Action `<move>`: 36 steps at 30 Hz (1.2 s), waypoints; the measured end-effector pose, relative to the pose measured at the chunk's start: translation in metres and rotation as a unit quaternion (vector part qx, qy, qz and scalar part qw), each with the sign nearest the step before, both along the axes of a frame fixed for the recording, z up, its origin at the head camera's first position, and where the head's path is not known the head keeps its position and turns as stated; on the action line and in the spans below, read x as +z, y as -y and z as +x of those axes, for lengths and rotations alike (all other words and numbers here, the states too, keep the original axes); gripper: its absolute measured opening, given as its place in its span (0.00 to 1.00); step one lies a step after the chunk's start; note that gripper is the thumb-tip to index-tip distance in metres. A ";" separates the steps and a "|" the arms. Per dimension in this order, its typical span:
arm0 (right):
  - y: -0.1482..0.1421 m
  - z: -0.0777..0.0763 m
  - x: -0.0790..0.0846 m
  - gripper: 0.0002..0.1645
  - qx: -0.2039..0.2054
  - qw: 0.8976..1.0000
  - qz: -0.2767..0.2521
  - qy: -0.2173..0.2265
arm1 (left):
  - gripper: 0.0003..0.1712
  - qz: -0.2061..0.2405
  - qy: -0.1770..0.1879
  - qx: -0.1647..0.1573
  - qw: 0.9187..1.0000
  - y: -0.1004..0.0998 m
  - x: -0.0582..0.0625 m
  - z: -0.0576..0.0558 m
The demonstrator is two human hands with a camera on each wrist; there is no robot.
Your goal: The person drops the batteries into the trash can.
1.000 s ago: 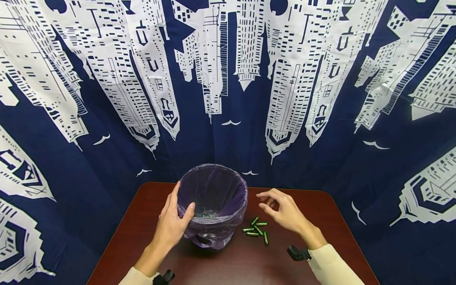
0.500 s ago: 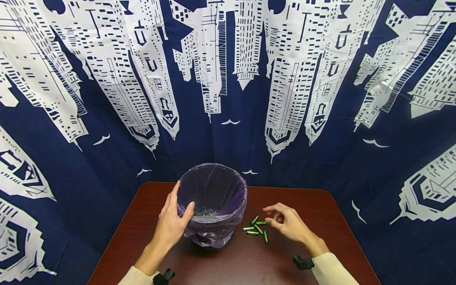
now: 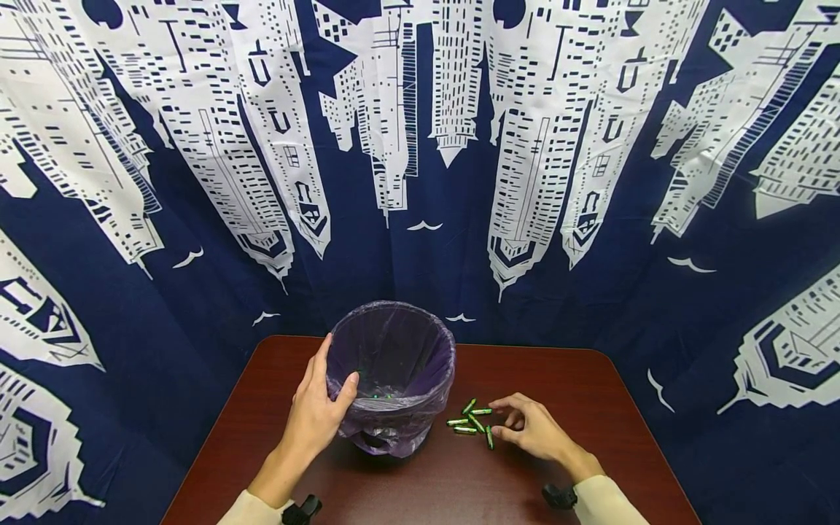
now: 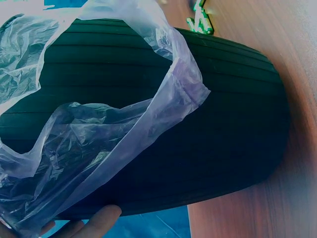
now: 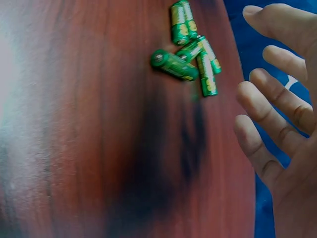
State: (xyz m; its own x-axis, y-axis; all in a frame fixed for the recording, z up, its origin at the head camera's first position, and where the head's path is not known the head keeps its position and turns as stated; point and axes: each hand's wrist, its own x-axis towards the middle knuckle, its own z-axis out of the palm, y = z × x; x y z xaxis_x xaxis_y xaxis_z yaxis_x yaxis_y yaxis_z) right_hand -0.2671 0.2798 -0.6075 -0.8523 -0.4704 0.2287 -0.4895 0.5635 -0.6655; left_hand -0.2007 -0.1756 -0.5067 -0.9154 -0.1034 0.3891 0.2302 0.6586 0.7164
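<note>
A trash bin [image 3: 387, 430] with a thin purple plastic liner [image 3: 420, 401] stands on the table, its mouth facing up. My left hand [image 3: 318, 401] holds the bin's left side near the rim, thumb by the front edge. In the left wrist view, fingertips [image 4: 101, 220] lie along the dark ribbed wall. Several green batteries [image 3: 475, 423] lie in a loose cluster right of the bin. Just right of them hovers my right hand [image 3: 534, 430], fingers loosely bent and apart, with nothing held. Small green glints show deep inside the bin.
The reddish-brown wooden table [image 3: 590, 386] carries the bin and batteries. Behind it and at both sides hangs a navy curtain [image 3: 394, 262] with white skyscraper prints. Dark wrist-worn devices [image 3: 302, 509] sit at both cuffs.
My right hand has come down and toward the front of the table, closer beside the batteries. My left hand and the bin stay where they were.
</note>
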 end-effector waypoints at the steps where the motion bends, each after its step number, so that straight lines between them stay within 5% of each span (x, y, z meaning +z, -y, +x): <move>1: 0.000 0.000 -0.002 0.26 0.001 1.000 0.002 0.003 | 0.55 0.000 0.000 0.001 1.000 0.000 0.000 0.000; 20: -0.003 0.001 -0.030 0.33 0.009 0.995 0.037 0.093 | 0.56 0.003 -0.002 0.002 1.000 0.000 -0.001 -0.001; 36: 0.007 -0.005 -0.039 0.34 0.011 0.996 0.044 0.072 | 0.55 0.006 -0.016 0.001 1.000 0.001 -0.003 0.000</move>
State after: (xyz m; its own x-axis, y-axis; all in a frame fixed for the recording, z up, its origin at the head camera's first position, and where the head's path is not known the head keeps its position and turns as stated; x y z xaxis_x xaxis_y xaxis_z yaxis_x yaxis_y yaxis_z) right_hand -0.2716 0.2729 -0.6462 -0.8627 -0.5020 0.0606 -0.4047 0.6137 -0.6779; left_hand -0.2004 -0.1767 -0.5096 -0.9022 -0.1098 0.4170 0.2521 0.6504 0.7166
